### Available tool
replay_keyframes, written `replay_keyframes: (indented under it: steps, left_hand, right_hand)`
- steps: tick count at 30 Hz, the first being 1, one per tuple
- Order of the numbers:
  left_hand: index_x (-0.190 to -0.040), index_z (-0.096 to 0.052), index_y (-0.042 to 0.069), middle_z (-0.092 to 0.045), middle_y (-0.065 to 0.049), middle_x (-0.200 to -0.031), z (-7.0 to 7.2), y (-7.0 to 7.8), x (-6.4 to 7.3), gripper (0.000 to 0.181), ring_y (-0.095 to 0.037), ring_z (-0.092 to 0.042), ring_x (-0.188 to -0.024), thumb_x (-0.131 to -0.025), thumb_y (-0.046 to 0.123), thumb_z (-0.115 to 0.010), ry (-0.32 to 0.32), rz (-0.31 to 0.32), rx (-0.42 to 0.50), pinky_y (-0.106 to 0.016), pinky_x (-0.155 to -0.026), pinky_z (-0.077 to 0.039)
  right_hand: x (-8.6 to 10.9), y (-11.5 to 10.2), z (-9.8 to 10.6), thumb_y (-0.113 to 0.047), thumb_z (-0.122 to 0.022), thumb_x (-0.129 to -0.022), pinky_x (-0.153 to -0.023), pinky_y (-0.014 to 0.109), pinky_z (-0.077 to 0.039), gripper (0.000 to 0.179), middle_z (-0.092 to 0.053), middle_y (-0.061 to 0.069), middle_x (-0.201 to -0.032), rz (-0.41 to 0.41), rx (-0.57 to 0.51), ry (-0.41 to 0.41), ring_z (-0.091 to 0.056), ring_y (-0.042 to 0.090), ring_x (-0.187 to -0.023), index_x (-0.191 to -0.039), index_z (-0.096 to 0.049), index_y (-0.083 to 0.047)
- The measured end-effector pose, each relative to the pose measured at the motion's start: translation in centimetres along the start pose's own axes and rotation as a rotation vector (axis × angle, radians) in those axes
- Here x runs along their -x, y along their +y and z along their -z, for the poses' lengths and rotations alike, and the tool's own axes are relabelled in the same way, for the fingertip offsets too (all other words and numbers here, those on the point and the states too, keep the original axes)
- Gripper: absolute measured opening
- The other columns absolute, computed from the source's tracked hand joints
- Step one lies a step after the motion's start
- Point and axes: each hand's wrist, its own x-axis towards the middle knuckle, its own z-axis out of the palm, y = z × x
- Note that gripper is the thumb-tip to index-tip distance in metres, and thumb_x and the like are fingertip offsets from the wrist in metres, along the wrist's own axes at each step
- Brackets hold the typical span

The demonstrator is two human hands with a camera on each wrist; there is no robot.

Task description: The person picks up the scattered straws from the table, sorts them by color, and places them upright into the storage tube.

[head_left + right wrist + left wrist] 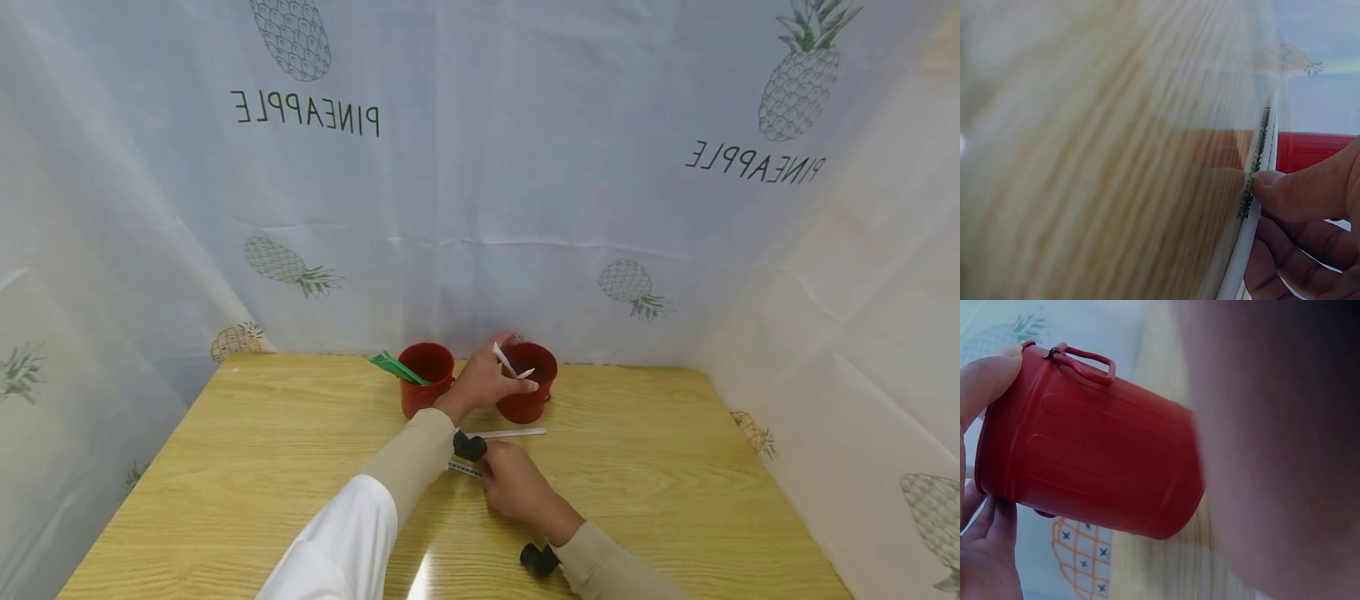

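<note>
My left hand [478, 382] holds a small red bucket [525, 408] by its rim. In the left wrist view the thumb lies on one side of the bucket [1104, 450] and the fingers on the other, with the wire handle folded against the wall. White sticks [504, 360] poke up inside it. Below, my right hand [517, 482] pinches a slim white stick with dark print [465, 470] between thumb and fingers. In the right wrist view this printed stick [1246, 240] runs lengthwise past the thumb tip, close to the tabletop.
Left of my left wrist stands a second red bucket [415, 402] with green sticks [392, 364] leaning out. Another white stick [517, 432] lies on the wooden table [637, 467] between my hands. A pineapple-print curtain [480, 167] hangs behind the table.
</note>
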Motion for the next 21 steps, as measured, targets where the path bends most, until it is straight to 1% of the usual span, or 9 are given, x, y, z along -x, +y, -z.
replay_keyframes:
  steps: [2,5,8,10,13,16,19,21]
  left_hand:
    - [-0.155,-0.041,0.012,-0.06,-0.007,-0.145,0.0,0.0,0.0,0.089,-0.026,-0.06,-0.13,-0.083,0.028,-0.09,-0.002,-0.005,0.002,-0.048,-0.11,-0.054]
    - [-0.155,-0.04,0.011,-0.06,-0.007,-0.145,0.1,-0.1,0.0,0.089,-0.027,-0.06,-0.129,-0.083,0.029,-0.09,-0.001,-0.01,-0.001,-0.048,-0.109,-0.055]
    - [-0.157,-0.039,0.011,-0.06,-0.007,-0.146,0.1,-0.1,0.1,0.091,-0.026,-0.06,-0.13,-0.083,0.029,-0.09,0.003,-0.002,-0.006,-0.047,-0.11,-0.055]
    - [-0.156,-0.039,0.012,-0.06,-0.006,-0.145,0.1,-0.2,0.1,0.091,-0.026,-0.06,-0.129,-0.083,0.03,-0.09,0.005,-0.001,-0.012,-0.047,-0.109,-0.055]
    - [-0.156,-0.04,0.012,-0.06,-0.006,-0.145,0.0,-0.2,0.1,0.09,-0.026,-0.06,-0.129,-0.083,0.03,-0.09,0.005,-0.005,-0.017,-0.047,-0.108,-0.056]
    - [-0.155,-0.041,0.011,-0.061,-0.006,-0.144,0.0,-0.3,0.1,0.089,-0.026,-0.061,-0.127,-0.083,0.03,-0.09,0.001,-0.01,-0.016,-0.046,-0.107,-0.057]
    - [-0.155,-0.041,0.013,-0.061,-0.006,-0.144,0.0,-0.3,0.0,0.088,-0.026,-0.061,-0.127,-0.083,0.03,-0.09,0.002,-0.005,-0.02,-0.046,-0.106,-0.057]
    - [-0.154,-0.042,0.013,-0.061,-0.006,-0.144,0.0,-0.2,0.0,0.088,-0.025,-0.061,-0.127,-0.083,0.03,-0.09,0.001,0.0,-0.025,-0.046,-0.106,-0.057]
  right_hand:
    - [-0.1,0.1,0.0,0.01,-0.067,-0.084,-0.059,0.021,-0.034,0.025,-0.039,-0.009,-0.067,-0.002,0.005,-0.013,-0.039,0.005,-0.063,-0.076,-0.058,-0.012]
    - [-0.2,0.1,0.3,0.011,-0.066,-0.084,-0.057,0.02,-0.034,0.026,-0.04,-0.01,-0.065,0.004,0.016,-0.042,-0.038,0.004,-0.062,-0.074,-0.06,-0.013]
    - [-0.2,-0.1,0.8,0.011,-0.065,-0.083,-0.056,0.019,-0.033,0.026,-0.042,-0.01,-0.064,0.016,0.047,-0.098,-0.037,0.004,-0.06,-0.072,-0.063,-0.012]
    - [-0.2,-0.4,1.2,0.01,-0.066,-0.084,-0.055,0.019,-0.034,0.025,-0.044,-0.01,-0.064,0.016,0.087,-0.147,-0.038,0.003,-0.06,-0.073,-0.066,-0.012]
    - [-0.1,-0.8,1.7,0.007,-0.068,-0.085,-0.055,0.02,-0.036,0.022,-0.047,-0.009,-0.064,0.012,0.181,-0.229,-0.041,0.004,-0.06,-0.076,-0.068,-0.014]
    - [0.0,-1.2,2.1,0.005,-0.072,-0.082,-0.056,0.021,-0.038,0.02,-0.05,-0.009,-0.065,0.007,0.273,-0.299,-0.045,0.005,-0.061,-0.078,-0.07,-0.015]
    - [0.3,-1.5,2.3,0.004,-0.076,-0.08,-0.057,0.023,-0.038,0.021,-0.05,-0.008,-0.064,0.024,0.332,-0.334,-0.043,0.006,-0.06,-0.076,-0.07,-0.016]
    - [0.7,-1.5,2.5,0.004,-0.077,-0.078,-0.058,0.023,-0.036,0.024,-0.048,-0.009,-0.063,0.043,0.365,-0.338,-0.041,0.006,-0.06,-0.072,-0.068,-0.017]
